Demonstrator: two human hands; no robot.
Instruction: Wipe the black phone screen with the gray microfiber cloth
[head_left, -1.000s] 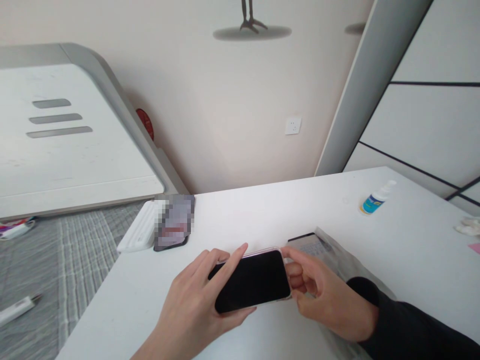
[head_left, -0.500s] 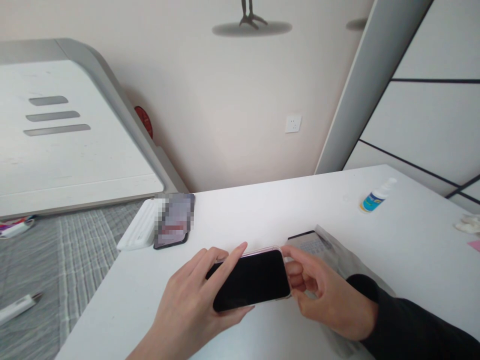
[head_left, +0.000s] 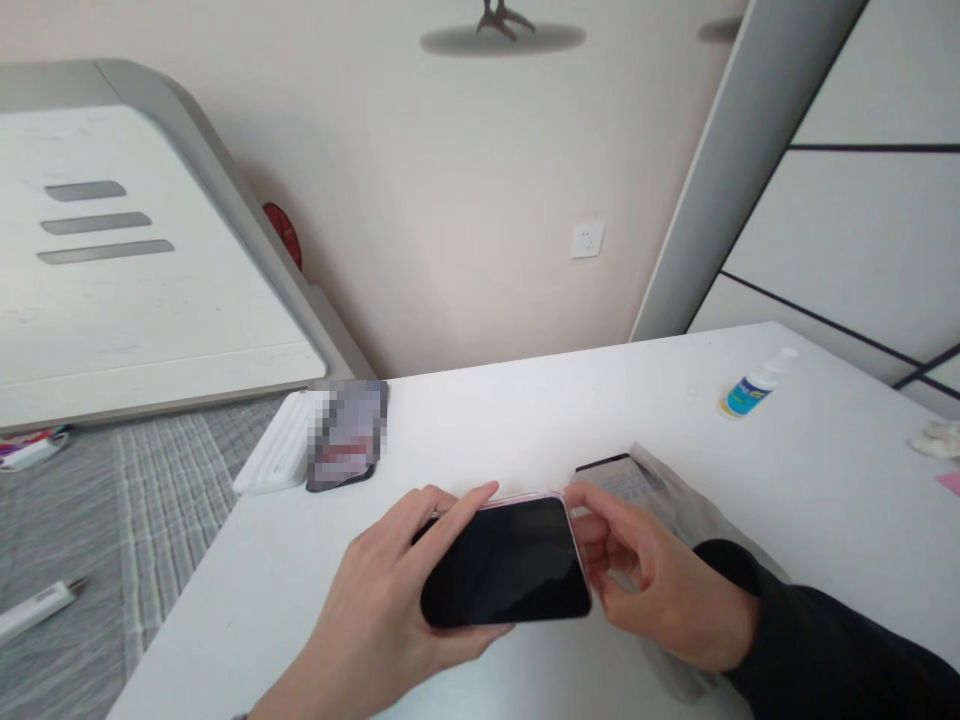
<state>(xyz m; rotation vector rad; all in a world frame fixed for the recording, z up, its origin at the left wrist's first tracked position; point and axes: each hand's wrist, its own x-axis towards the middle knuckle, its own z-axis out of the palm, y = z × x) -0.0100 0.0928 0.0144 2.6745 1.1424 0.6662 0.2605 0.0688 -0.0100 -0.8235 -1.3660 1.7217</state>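
Note:
A black-screened smartphone (head_left: 510, 562) is held sideways over the white table. A clear, pinkish phone case (head_left: 571, 520) shows along its top and right edges. My left hand (head_left: 409, 590) is closed around the phone's left end, fingers over the top edge and thumb under the bottom edge. At the right end, my right hand (head_left: 645, 575) has its bent fingers and thumb closed on the case's edge. Its inner fingers are partly hidden behind the phone. Just behind that hand lies a grey translucent bag (head_left: 679, 495), with a dark-edged flat item (head_left: 611, 475) at its end.
On the white table (head_left: 495, 430) a phone (head_left: 349, 435), partly pixelated, lies by a white slab-like object (head_left: 274, 445) at the left. A small bottle (head_left: 754, 388) is at the back right. A white pen-like tool (head_left: 37, 610) rests on the grey striped cloth (head_left: 172, 500).
The phone's screen has tipped slightly, and its lower right corner has shifted a little down and right. Both hands keep nearly the same places. The whole view has shifted slightly.

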